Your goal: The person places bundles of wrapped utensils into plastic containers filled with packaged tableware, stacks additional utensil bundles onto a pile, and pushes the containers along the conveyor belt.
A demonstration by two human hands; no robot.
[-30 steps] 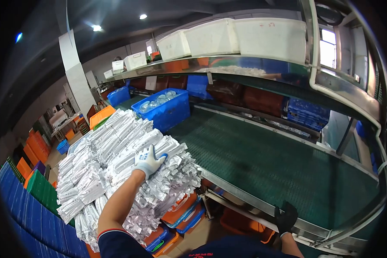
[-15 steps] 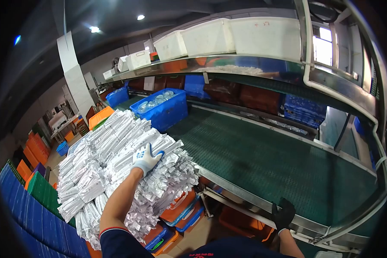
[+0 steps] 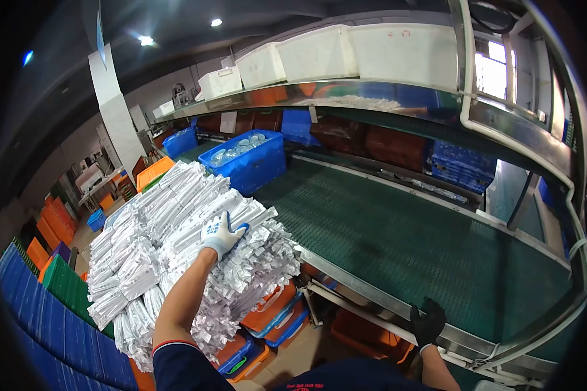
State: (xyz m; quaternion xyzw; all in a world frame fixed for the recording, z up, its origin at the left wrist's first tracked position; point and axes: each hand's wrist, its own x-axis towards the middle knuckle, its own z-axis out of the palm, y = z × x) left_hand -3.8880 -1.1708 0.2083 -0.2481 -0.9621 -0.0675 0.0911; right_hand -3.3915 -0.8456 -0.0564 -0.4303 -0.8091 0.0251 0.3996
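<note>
The left hand (image 3: 222, 234), in a white knitted glove with a blue-coated palm side, rests on the heap of white and silver foil-like packets (image 3: 182, 195). Its fingers lie along the packets, with the thumb spread well apart. Blue printed characters mark the back of the glove; they are too small to read. The right hand (image 3: 428, 322), in a black glove, rests at the metal side rail (image 3: 365, 290), thumb apart from the fingers.

The heap stands at the left of the green textured conveyor belt (image 3: 378, 238), against the rail. Its packets lie in bundled layers. Orange and blue plastic crates (image 3: 274, 309) sit below the heap.

Beyond the heap, a blue rectangular plastic crate (image 3: 261, 171) on the belt holds clear rounded pieces (image 3: 238, 154). Above the belt, a polished metal shelf (image 3: 241, 102) carries large white bins (image 3: 404, 62); the rightmost bears red handwritten marks, not legible. Red lettering on the dark navy shirt (image 3: 346, 378) is cut by the lower frame edge and unreadable.
</note>
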